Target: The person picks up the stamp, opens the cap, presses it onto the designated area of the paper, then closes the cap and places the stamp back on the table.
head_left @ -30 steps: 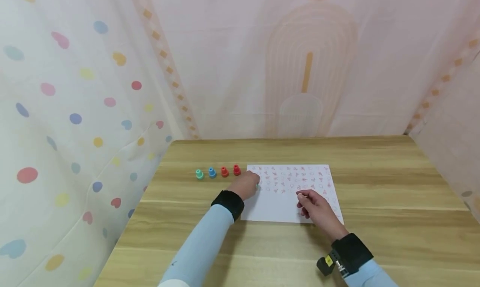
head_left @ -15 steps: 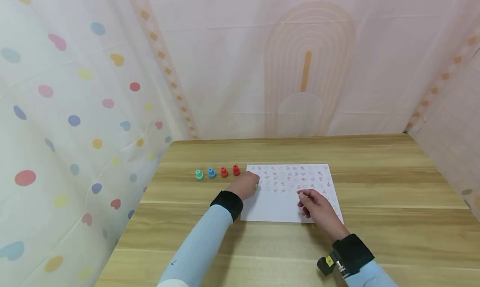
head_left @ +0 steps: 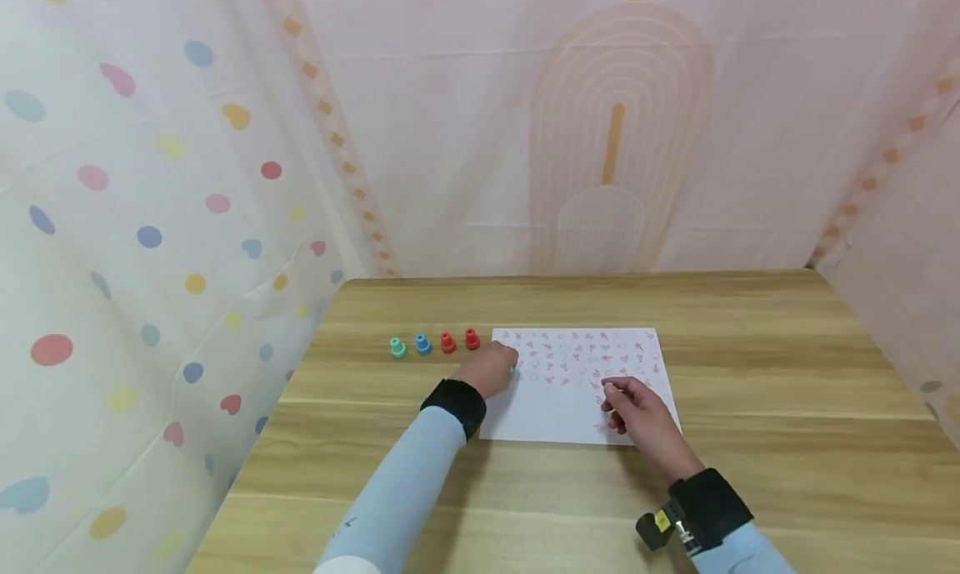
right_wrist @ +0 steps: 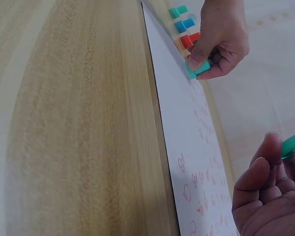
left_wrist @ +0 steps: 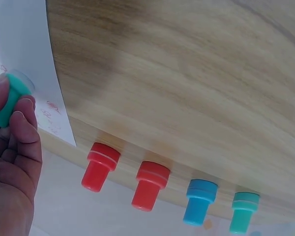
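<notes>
My left hand (head_left: 490, 369) pinches a green stamper (left_wrist: 11, 101) between thumb and fingers at the left part of a white sheet of paper (head_left: 540, 416). The stamper's pale end is right at the paper in the right wrist view. Rows of small red stamped pictures cover the sheet's far half and right side. Over the right part of the sheet is my right hand (head_left: 641, 414), with bent fingers (right_wrist: 258, 179) and thumb together. At its fingertips it pinches a small green cap-like piece (right_wrist: 293, 145), partly cut off by the frame edge.
Left of the sheet several capped stampers stand in a row: two red ones, the nearer to the paper (head_left: 472, 339) and its neighbour (head_left: 447, 343), then a blue one (head_left: 423, 345) and a green one (head_left: 398, 347). A patterned curtain (head_left: 465, 141) hangs behind the wooden table (head_left: 787, 374).
My right hand has shifted slightly to the right, uncovering more red marks on the sheet. The left hand stays at the same spot with the green stamper.
</notes>
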Demonstrator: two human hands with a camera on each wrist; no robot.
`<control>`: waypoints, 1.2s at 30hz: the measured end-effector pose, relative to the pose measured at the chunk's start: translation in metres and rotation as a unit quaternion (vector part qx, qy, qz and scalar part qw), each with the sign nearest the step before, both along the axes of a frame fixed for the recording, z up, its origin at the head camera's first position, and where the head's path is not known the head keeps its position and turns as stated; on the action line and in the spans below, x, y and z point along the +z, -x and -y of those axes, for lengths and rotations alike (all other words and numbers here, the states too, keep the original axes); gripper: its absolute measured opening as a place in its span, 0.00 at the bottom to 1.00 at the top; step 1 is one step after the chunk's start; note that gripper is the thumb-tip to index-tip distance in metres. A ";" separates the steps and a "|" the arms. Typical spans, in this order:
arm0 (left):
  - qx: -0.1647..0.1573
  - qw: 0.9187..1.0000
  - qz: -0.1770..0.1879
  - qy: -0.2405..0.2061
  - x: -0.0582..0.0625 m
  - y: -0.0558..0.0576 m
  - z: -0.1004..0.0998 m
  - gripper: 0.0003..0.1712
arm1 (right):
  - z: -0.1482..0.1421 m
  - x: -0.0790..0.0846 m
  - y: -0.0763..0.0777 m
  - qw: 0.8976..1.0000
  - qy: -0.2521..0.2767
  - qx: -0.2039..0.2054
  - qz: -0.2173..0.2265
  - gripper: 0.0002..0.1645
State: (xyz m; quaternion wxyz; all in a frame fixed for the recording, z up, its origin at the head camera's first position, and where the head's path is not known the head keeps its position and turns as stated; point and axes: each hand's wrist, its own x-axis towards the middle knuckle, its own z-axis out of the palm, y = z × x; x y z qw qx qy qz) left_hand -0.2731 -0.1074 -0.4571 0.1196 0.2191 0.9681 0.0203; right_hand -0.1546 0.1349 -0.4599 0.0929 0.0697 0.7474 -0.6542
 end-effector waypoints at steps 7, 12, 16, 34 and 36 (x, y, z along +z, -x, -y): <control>0.002 1.000 0.003 -0.003 -0.002 0.001 0.004 0.11 | 0.000 -0.001 -0.001 1.000 0.000 -0.007 0.001 0.21; 0.001 1.000 -0.002 -0.007 0.001 0.001 0.004 0.11 | 0.001 -0.002 -0.003 1.000 0.011 -0.010 0.002 0.21; -0.002 1.000 -0.012 0.001 0.003 0.001 0.002 0.09 | 0.002 -0.002 -0.004 1.000 0.013 -0.012 -0.003 0.20; -0.017 1.000 -0.003 -0.001 0.001 -0.008 -0.005 0.11 | -0.002 0.000 -0.011 1.000 0.003 -0.027 0.009 0.21; -0.012 1.000 -0.006 -0.001 0.000 -0.011 -0.007 0.11 | -0.003 0.001 -0.010 1.000 0.003 -0.025 0.012 0.22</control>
